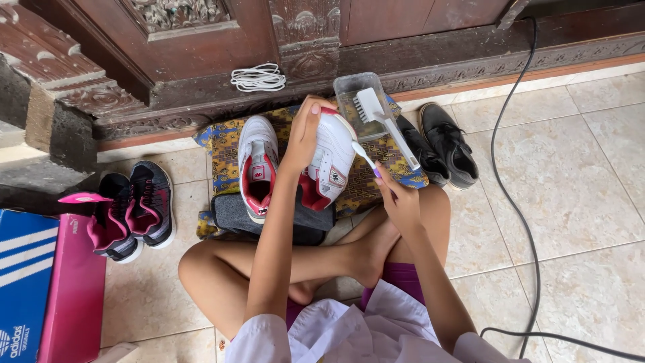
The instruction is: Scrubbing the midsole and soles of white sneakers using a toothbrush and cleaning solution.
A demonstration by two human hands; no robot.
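Far to the left of the hands, a pair of dark sneakers (pixel 131 210) sits on the floor. Just left of the left hand (pixel 304 134) lies a white shoe (pixel 257 167). That hand is closed around a second white shoe (pixel 334 161), tilted up. The right hand (pixel 398 195) grips a toothbrush (pixel 365 158) touching it. Beyond sits a plastic tub (pixel 359 101) with a brush (pixel 384 124).

Bare forearms run up from short white sleeves, loose and a little crumpled at the hems. The left hand (pixel 304 138) and right hand (pixel 396 195) carry no rings or watch that show. Purple shorts peek out beneath the white top, possibly a skirt. Legs and feet are bare.
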